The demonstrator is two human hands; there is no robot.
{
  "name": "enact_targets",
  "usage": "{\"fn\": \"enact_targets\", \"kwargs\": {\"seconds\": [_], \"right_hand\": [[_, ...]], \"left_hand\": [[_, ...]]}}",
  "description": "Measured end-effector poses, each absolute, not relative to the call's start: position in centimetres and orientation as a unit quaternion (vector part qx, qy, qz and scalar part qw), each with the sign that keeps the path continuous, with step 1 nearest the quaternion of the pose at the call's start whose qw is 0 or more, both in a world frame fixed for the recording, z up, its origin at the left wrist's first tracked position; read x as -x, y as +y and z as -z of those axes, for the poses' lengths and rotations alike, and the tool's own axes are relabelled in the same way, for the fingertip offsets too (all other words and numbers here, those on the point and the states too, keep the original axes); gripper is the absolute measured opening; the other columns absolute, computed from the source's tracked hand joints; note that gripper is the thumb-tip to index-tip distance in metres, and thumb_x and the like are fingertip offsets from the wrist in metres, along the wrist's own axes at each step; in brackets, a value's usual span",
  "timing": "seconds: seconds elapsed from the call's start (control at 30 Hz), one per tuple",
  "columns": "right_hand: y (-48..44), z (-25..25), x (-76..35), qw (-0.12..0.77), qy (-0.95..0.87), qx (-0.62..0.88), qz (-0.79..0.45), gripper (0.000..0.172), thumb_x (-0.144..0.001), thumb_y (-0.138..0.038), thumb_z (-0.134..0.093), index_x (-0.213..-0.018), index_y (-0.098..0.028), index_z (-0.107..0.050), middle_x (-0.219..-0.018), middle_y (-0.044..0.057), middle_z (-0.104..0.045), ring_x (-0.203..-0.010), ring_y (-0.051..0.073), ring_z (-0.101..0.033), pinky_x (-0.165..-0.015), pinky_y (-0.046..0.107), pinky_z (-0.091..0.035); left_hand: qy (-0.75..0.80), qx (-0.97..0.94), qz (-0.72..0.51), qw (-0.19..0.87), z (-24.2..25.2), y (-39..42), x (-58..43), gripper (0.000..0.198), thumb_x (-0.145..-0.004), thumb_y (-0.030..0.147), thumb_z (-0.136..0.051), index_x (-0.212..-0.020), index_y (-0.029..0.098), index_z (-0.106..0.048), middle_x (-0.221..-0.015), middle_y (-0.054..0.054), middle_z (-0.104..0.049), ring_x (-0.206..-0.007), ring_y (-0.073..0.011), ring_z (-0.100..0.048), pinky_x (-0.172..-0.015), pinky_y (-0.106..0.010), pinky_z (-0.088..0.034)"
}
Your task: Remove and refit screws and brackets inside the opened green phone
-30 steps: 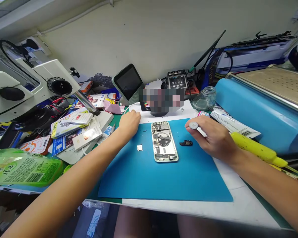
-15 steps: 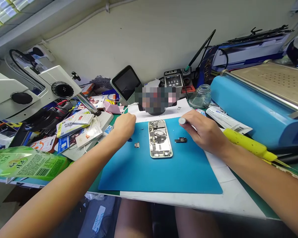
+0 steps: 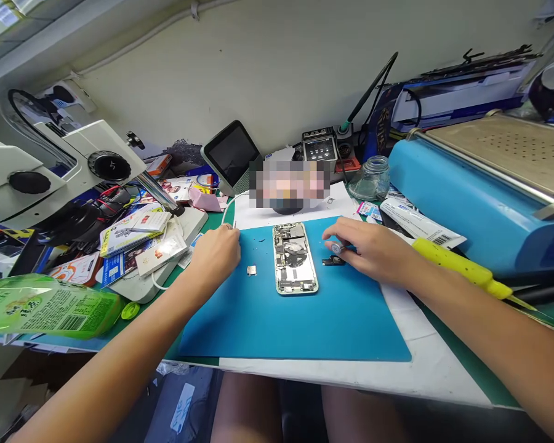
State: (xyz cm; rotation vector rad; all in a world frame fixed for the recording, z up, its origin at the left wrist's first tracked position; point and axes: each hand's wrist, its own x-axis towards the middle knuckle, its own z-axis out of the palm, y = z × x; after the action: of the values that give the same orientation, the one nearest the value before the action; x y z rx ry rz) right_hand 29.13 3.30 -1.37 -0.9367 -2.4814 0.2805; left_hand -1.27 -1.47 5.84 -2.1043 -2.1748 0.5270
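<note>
An opened phone (image 3: 293,258) lies face down on a blue mat (image 3: 295,314), its inner boards showing. My right hand (image 3: 368,249) sits just right of it, fingers closed round a screwdriver (image 3: 337,248) with a round silver cap, held low over a small black part (image 3: 333,261). My left hand (image 3: 215,255) rests at the mat's left edge, fingers curled and pinched on thin tweezers (image 3: 235,229). A small metal part (image 3: 251,269) lies on the mat between my left hand and the phone.
A microscope (image 3: 60,166) and a heap of booklets (image 3: 133,237) crowd the left. A green packet (image 3: 41,307) lies front left. Behind stand a small screen (image 3: 228,157), a soldering station (image 3: 321,147) and a glass jar (image 3: 372,178). A blue machine (image 3: 480,184) and a yellow tool (image 3: 457,267) fill the right.
My right hand has dropped the screwdriver down toward the small black part. My left hand has drawn back from the cable area to the mat's left edge.
</note>
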Motion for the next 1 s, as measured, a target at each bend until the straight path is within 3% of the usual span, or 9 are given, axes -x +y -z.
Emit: {"fn": "enact_targets", "kwargs": {"seconds": [0.1, 0.2, 0.33, 0.47, 0.63, 0.83, 1.0], "right_hand": [[3.2, 0.7, -29.9, 0.173, -0.906, 0.367, -0.119, 0.034, -0.102, -0.043, -0.06, -0.118, -0.014, -0.064, -0.11, 0.007, -0.066, -0.095, 0.014, -0.065, -0.085, 0.033, -0.06], [3.2, -0.2, -30.5, 0.12, -0.906, 0.382, -0.135, 0.033, -0.102, -0.044, -0.059, -0.116, -0.014, -0.065, -0.104, 0.006, -0.066, -0.088, 0.012, -0.064, -0.081, 0.031, -0.059], [2.9, -1.1, -30.5, 0.085, -0.911, 0.375, -0.152, 0.038, -0.102, -0.049, -0.057, -0.114, -0.014, -0.066, -0.098, 0.005, -0.067, -0.082, 0.011, -0.063, -0.078, 0.03, -0.057], [2.7, -1.1, -30.3, 0.088, -0.916, 0.356, -0.162, 0.038, -0.099, -0.052, -0.056, -0.112, -0.019, -0.071, -0.1, 0.006, -0.072, -0.082, 0.015, -0.066, -0.07, 0.028, -0.05], [2.7, -1.2, -30.4, 0.099, -0.918, 0.344, -0.171, 0.033, -0.096, -0.05, -0.056, -0.106, -0.025, -0.074, -0.094, 0.003, -0.075, -0.075, 0.018, -0.068, -0.061, 0.029, -0.043], [2.7, -0.6, -30.6, 0.117, -0.932, 0.302, -0.162, 0.029, -0.103, -0.041, -0.053, -0.109, -0.02, -0.072, -0.098, 0.004, -0.073, -0.082, 0.014, -0.068, -0.069, 0.027, -0.052], [2.7, 0.5, -30.6, 0.179, -0.939, 0.271, -0.117, 0.027, -0.105, -0.038, -0.054, -0.104, -0.015, -0.067, -0.091, 0.003, -0.068, -0.076, 0.009, -0.062, -0.071, 0.024, -0.055]], "left_hand": [[-0.701, 0.695, -0.148, 0.056, -5.7, -1.9, 1.9, 0.029, -0.105, 0.033, -0.056, -0.126, 0.017, -0.067, -0.136, -0.012, -0.065, -0.103, -0.0233, -0.071, -0.086, -0.041, -0.062], [-0.692, 0.707, -0.124, 0.073, -5.4, -2.6, 2.4, 0.034, -0.105, 0.027, -0.043, -0.117, 0.018, -0.074, -0.147, -0.012, -0.061, -0.099, -0.0289, -0.075, -0.074, -0.038, -0.06], [-0.681, 0.722, -0.095, 0.079, -4.9, -3.4, 3.1, 0.037, -0.104, 0.03, -0.042, -0.117, 0.021, -0.076, -0.142, -0.01, -0.066, -0.102, -0.0303, -0.075, -0.068, -0.036, -0.057], [-0.667, 0.738, -0.064, 0.082, -4.2, -4.1, 3.6, 0.037, -0.104, 0.029, -0.042, -0.115, 0.021, -0.076, -0.14, -0.009, -0.068, -0.099, -0.028, -0.075, -0.069, -0.036, -0.058], [-0.647, 0.755, -0.006, 0.104, -3.7, -5.0, 4.1, 0.033, -0.103, 0.028, -0.046, -0.114, 0.021, -0.076, -0.136, -0.008, -0.071, -0.103, -0.0309, -0.075, -0.073, -0.039, -0.061], [-0.536, 0.827, 0.114, 0.126, -3.5, -5.3, 3.1, 0.029, -0.104, 0.026, -0.048, -0.112, 0.018, -0.075, -0.123, -0.011, -0.077, -0.102, -0.0284, -0.074, -0.089, -0.044, -0.06], [-0.393, 0.89, 0.207, 0.103, -3.2, -4.0, -0.7, 0.026, -0.105, 0.023, -0.048, -0.105, 0.019, -0.073, -0.106, -0.007, -0.078, -0.087, -0.0196, -0.072, -0.075, -0.035, -0.057]]}}
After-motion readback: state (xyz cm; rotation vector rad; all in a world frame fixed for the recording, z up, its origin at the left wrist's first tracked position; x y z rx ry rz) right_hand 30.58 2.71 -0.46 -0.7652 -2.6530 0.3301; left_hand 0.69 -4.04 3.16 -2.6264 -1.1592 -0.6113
